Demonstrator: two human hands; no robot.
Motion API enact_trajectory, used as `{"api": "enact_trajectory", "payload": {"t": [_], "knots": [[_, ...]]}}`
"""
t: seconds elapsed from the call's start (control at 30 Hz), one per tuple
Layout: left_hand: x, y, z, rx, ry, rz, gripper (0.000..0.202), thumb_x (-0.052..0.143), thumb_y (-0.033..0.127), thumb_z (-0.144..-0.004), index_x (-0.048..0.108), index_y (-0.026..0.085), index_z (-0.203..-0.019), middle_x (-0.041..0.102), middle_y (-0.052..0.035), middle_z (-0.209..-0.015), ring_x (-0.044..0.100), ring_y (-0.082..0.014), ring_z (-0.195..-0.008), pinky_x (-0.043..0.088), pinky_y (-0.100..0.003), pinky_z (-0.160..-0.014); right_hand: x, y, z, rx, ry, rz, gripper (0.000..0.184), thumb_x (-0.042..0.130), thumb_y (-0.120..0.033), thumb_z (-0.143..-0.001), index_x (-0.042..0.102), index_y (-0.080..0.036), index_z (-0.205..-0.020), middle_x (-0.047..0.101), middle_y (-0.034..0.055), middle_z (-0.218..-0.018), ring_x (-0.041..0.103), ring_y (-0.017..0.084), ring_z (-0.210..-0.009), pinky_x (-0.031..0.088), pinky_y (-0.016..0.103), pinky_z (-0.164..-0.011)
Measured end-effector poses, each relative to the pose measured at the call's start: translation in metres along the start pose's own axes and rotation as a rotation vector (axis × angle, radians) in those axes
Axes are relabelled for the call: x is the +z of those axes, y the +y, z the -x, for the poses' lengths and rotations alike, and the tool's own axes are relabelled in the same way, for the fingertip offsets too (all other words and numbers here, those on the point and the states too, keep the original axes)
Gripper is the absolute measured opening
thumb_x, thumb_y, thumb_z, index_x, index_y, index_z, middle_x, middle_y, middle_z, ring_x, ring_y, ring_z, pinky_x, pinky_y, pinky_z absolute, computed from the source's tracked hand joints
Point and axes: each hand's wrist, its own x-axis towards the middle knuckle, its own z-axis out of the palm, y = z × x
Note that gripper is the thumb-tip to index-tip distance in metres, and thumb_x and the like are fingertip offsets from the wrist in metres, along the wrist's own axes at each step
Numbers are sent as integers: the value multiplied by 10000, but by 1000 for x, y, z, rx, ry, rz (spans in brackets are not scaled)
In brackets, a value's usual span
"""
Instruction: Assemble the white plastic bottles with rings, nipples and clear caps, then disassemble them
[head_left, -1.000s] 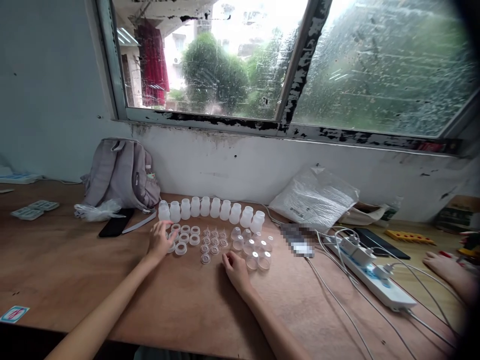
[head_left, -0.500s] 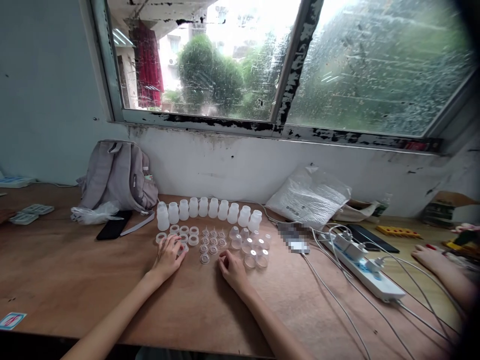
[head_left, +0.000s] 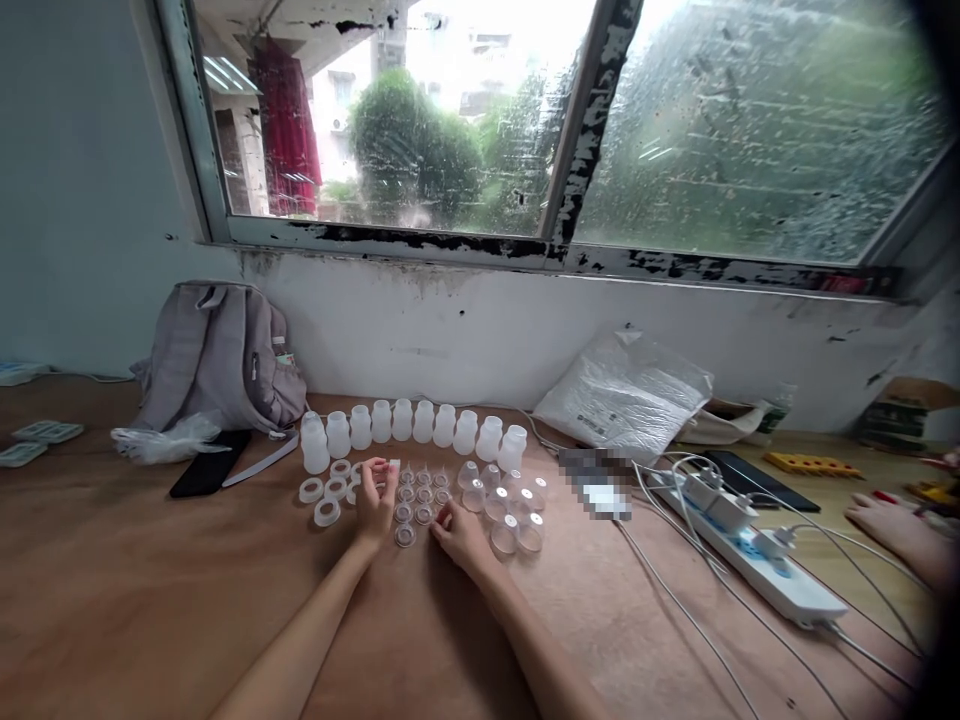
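My left hand [head_left: 377, 500] is raised over the right side of the white rings [head_left: 327, 512], its fingers pinching a small white ring [head_left: 394, 466] seen edge-on. Some rings are hidden behind that hand. My right hand [head_left: 459, 532] rests on the table with curled fingers, close beside the clear bottle nipples [head_left: 405, 536]; whatever its fingertips hold is hidden. To its right stand clear domed caps [head_left: 504, 537] in a cluster. Several milky baby bottles [head_left: 403, 420] stand upright in a curved row behind the small parts.
A grey backpack [head_left: 217, 360], a plastic bag [head_left: 169, 437] and a black phone-like slab [head_left: 206, 470] lie at left. At right are a silvery plastic package [head_left: 626, 390], a power strip [head_left: 780, 580] with trailing cables, and another person's hand [head_left: 889, 515].
My left hand has moved right from the rings and lifted, now pinching a ring. My right hand stays near the nipples, its fingers slightly closer to them. The view has shifted slightly.
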Motion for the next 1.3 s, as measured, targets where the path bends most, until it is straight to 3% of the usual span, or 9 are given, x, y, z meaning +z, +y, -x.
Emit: {"api": "enact_trajectory", "payload": {"t": [0.17,0.37,0.53,0.63,0.73,0.83,0.97,1.17,1.3], "knots": [[-5,2,7,27,-55,-39,293,466,400,-792,483,218,-1021,542,-35,-864,539,-142,-762,449,-260,-658,3,-3,4,-81,129,-73,157,461,-243,-765,554,-168,-867,567,6,-601,537,140,-552,395,226,-542],[-5,14,11,-40,-148,160,329,430,410,-813,536,226,-1065,549,-50,-1033,533,-146,-853,446,-231,-677,6,-9,3,-154,115,77,175,481,-273,-778,575,-228,-918,530,56,-952,570,133,-650,417,225,-531],[-1,19,20,-310,-192,476,422,432,499,-785,534,206,-1071,556,-21,-812,500,-81,-532,398,-191,-458,-1,-11,1,-170,219,-138,190,486,-266,-775,487,-191,-949,546,37,-860,561,120,-625,449,235,-569],[0,22,25,-342,-197,473,431,422,521,-783,552,191,-1029,535,-9,-737,467,-66,-467,372,-185,-422,-6,-12,2,-169,273,-194,181,473,-266,-786,469,-187,-949,557,17,-778,528,104,-544,451,239,-549],[-1,24,28,-217,-216,289,381,458,494,-775,560,200,-995,555,-21,-752,514,-97,-537,415,-203,-471,-10,-14,4,-200,401,-221,166,438,-254,-810,484,-195,-957,547,38,-843,520,100,-560,467,247,-554],[-2,24,31,52,-249,18,303,572,402,-727,561,229,-976,572,-42,-887,558,-155,-734,469,-250,-600,-13,-16,7,-249,507,-282,194,419,-218,-822,488,-203,-1003,538,59,-912,538,113,-630,491,264,-593],[-1,18,32,324,-302,-163,307,601,318,-722,534,252,-1015,552,-53,-1002,554,-180,-845,488,-291,-676,-12,-18,12,-322,455,-331,270,403,-177,-822,487,-215,-1076,565,73,-984,574,151,-788,505,302,-685],[-4,11,28,470,-368,-294,327,538,296,-782,505,257,-1105,550,-60,-1051,531,-201,-984,458,-337,-829,-12,-27,17,-347,283,-411,339,381,-189,-847,429,-241,-1179,627,59,-982,597,172,-902,481,345,-796],[-4,10,27,474,-376,-297,322,553,294,-773,507,260,-1089,560,-58,-1044,528,-207,-1003,440,-360,-866,-18,-30,15,-258,327,-529,322,434,-239,-833,444,-227,-1154,590,84,-1064,585,176,-899,473,343,-797]]}}
